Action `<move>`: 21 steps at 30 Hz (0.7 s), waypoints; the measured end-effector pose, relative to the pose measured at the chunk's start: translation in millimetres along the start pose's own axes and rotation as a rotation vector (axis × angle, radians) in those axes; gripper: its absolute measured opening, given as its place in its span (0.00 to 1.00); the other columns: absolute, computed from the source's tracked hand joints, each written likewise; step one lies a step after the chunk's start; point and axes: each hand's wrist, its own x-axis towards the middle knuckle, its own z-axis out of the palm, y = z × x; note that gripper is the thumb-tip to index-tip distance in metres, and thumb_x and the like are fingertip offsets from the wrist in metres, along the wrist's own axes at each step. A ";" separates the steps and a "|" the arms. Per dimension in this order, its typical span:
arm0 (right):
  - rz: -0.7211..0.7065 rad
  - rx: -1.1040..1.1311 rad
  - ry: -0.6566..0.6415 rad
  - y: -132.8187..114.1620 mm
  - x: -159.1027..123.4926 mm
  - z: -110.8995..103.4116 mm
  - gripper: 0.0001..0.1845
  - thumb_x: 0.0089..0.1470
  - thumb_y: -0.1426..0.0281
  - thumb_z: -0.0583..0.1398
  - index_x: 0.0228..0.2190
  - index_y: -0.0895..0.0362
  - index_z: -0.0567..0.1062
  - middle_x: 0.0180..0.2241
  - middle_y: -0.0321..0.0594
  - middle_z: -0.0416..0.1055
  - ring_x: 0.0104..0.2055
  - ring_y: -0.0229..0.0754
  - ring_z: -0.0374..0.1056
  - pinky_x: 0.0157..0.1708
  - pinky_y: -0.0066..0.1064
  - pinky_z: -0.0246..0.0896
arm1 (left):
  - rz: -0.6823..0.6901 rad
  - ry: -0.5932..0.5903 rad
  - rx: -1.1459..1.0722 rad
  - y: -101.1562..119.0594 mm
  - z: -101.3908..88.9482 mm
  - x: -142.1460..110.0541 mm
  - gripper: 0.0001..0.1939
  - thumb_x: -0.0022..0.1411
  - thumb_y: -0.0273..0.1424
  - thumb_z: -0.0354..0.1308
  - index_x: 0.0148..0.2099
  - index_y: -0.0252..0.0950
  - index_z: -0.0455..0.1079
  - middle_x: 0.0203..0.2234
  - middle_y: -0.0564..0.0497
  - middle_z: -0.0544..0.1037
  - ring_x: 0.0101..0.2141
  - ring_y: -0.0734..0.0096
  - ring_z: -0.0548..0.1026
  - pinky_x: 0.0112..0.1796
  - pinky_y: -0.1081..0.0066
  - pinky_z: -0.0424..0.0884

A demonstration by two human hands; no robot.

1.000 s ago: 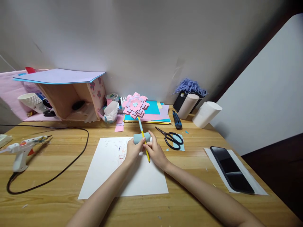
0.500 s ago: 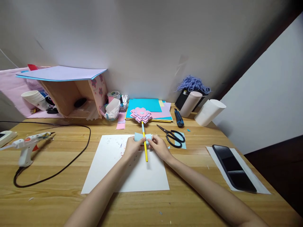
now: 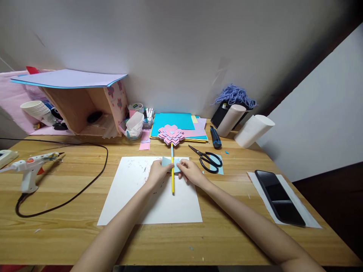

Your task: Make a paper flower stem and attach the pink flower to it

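Note:
A pink paper flower (image 3: 171, 135) sits on top of a thin stick (image 3: 172, 181) that is yellow below and light blue above. A small light-blue paper piece (image 3: 167, 163) is wrapped against the stick. My left hand (image 3: 157, 174) pinches the left side of that piece, fingers closed. My right hand (image 3: 192, 173) pinches its right side, fingers closed too. Both hands rest over a white sheet (image 3: 133, 200) lying on the wooden desk (image 3: 70, 226).
Black scissors (image 3: 208, 160) lie just right of my hands on a blue scrap. A glue gun (image 3: 31, 166) with a black cord (image 3: 85, 185) is at the left. A phone (image 3: 279, 196) lies right. Coloured paper stack (image 3: 181, 124), knife (image 3: 215, 136), rolls (image 3: 253, 130) and an open box (image 3: 76, 109) line the wall.
The flower stick has tipped down from leaning towards me to lying flatter along the desk. The blue piece has gone from a rolled shape to a flatter one pinched at both sides.

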 end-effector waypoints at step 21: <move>-0.339 -0.146 0.142 3.4 11.6 6.3 0.12 0.51 0.64 0.59 0.37 0.55 0.67 0.35 0.38 0.68 0.34 0.38 0.65 0.32 0.30 0.60 | 0.026 0.052 -0.003 -6.3 -4.8 8.1 0.12 0.45 0.36 0.61 0.18 0.32 0.68 0.15 0.50 0.71 0.18 0.74 0.68 0.19 0.76 0.65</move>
